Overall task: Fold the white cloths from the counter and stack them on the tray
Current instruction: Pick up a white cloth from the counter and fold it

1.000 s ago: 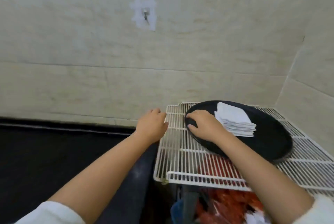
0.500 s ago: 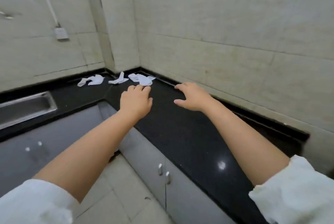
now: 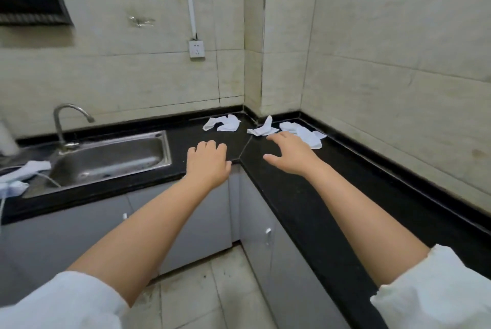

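Both hands open, empty; right hand (image 3: 291,157) nearer, crumpled cloth (image 3: 305,133) at its 1 o'clock; left hand (image 3: 208,162) trails

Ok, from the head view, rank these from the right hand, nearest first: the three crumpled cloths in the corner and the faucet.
From the right hand:
1. Right cloth, just beyond its fingertips.
2. Middle cloth, at the corner seam.
3. Left cloth, on the back counter.
4. Faucet, far left, behind the sink.
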Motion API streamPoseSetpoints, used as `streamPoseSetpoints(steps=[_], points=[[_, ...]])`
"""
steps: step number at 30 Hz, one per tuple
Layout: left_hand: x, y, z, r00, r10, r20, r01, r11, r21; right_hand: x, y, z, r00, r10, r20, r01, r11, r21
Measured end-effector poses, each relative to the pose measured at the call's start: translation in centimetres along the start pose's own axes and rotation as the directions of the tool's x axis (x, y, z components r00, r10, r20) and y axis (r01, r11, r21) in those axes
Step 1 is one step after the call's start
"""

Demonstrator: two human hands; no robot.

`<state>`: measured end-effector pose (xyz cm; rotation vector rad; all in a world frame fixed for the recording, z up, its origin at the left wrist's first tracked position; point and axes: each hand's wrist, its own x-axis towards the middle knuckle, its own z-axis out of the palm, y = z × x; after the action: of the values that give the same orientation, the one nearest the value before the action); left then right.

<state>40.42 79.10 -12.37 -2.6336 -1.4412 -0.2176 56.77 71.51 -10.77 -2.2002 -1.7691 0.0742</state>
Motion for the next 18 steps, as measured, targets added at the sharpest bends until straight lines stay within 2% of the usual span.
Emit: streamPoseSetpoints(steps=[5,10,18], points=[[10.8,-3.4,1.5,1.0,-0.014,0.002,0.014,1.0,0.003,11.2,2.1,0.8,0.999,0.013,-0.035,-0.011,0.999,0.045],[20.0,-5.9,5.0,0.999,-0.005,0.05,0.005,1.0,0.002,20.3,5.4,3.1,0.998,0.06,-0.004,-0.06,0.997,0.05],[37.1,-7.9,13.8,0.982,0.137,0.131,-0.133,0.99,-0.042,35.2,11.2,10.9,0.971,0.232,0.062,-0.233,0.972,0.019]])
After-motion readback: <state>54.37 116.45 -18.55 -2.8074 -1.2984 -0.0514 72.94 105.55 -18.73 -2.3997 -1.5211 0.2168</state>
